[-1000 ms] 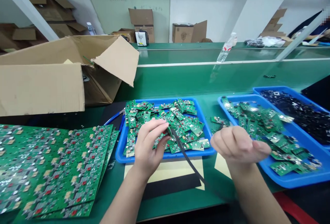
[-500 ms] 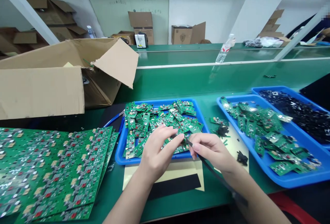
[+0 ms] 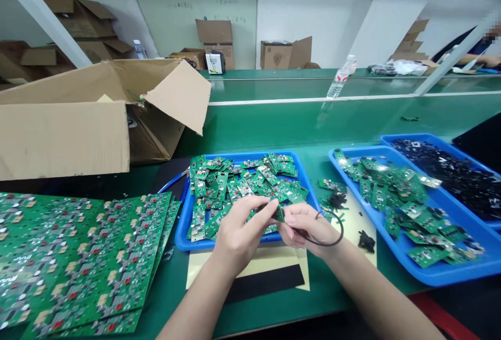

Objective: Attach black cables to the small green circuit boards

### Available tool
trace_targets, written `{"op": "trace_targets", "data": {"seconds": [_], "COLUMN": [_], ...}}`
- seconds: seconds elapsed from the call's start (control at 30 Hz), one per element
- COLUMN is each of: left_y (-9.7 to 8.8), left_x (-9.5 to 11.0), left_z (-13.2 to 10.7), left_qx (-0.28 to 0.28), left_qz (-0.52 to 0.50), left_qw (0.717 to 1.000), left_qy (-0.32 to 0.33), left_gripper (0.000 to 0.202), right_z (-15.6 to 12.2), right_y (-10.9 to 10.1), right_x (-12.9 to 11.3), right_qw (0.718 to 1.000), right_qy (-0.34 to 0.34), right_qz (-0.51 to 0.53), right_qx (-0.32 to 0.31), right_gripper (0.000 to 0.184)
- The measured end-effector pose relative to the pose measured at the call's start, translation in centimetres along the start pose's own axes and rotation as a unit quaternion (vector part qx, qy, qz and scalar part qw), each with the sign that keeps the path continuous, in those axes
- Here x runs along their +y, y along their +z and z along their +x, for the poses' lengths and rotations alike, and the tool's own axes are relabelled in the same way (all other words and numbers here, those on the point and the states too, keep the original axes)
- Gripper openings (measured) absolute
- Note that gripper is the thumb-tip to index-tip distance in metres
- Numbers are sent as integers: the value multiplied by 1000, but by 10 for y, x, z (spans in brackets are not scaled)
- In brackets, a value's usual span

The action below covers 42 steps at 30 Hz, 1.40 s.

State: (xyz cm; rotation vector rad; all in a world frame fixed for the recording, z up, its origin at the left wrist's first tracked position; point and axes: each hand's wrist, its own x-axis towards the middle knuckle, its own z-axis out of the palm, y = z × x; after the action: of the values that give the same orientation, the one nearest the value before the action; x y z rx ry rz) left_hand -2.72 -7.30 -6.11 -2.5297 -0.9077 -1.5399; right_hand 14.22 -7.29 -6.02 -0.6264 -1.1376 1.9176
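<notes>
My left hand (image 3: 239, 229) is closed on a small green circuit board (image 3: 279, 213), mostly covered by the fingers. Close beside it, my right hand (image 3: 308, 225) pinches a thin, flexible black strip (image 3: 341, 233), whose free length curls in a loop over the wrist. The right fingertips meet the board's edge; whether the strip's end touches the board is hidden. Both hands are over the front edge of a blue tray (image 3: 180, 233) heaped with small circuit boards (image 3: 223, 186). Below them, a flat black strip (image 3: 270, 281) lies on yellowish paper (image 3: 199, 262).
Large uncut circuit panels (image 3: 90, 256) are stacked at left, before an open cardboard box (image 3: 62, 139). At right stand a blue tray (image 3: 430, 277) of boards and another tray (image 3: 434, 137) of small black parts. Black scraps (image 3: 367, 242) lie between trays. A bottle (image 3: 340, 80) stands behind.
The black strip, which trailed down along my right forearm, now curls up in a loop around my right wrist. My right hand has turned slightly, and more of the held board shows.
</notes>
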Motion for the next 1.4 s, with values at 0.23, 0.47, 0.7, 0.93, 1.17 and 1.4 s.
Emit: {"op": "trace_targets", "data": {"seconds": [0.23, 0.47, 0.7, 0.93, 1.17, 1.4], "left_y": [-4, -7, -8, -4, -2, 0], "left_x": [-4, -1, -1, 0, 2, 10], "left_z": [1, 5, 4, 5, -1, 4], "left_qx": [-12, -38, -26, -18, -66, -108], "left_qz": [55, 64, 62, 9, -112, -220], "left_qw": [998, 993, 995, 1000, 991, 961], "left_qy": [23, 88, 80, 18, -40, -129], "left_gripper": [30, 28, 26, 27, 29, 26], "right_z": [-1, -12, -12, -4, -2, -7], "right_y": [-6, -10, -3, -6, -7, -11], "right_x": [0, -13, -12, -2, 0, -8], "right_qw": [1000, 995, 992, 996, 993, 972], "right_qy": [-9, -47, -50, -9, -8, -67], "right_qz": [-8, -65, -92, -85, -118, -224], "right_qx": [14, 58, 64, 28, -6, 11], "right_gripper": [37, 34, 36, 37, 37, 24]}}
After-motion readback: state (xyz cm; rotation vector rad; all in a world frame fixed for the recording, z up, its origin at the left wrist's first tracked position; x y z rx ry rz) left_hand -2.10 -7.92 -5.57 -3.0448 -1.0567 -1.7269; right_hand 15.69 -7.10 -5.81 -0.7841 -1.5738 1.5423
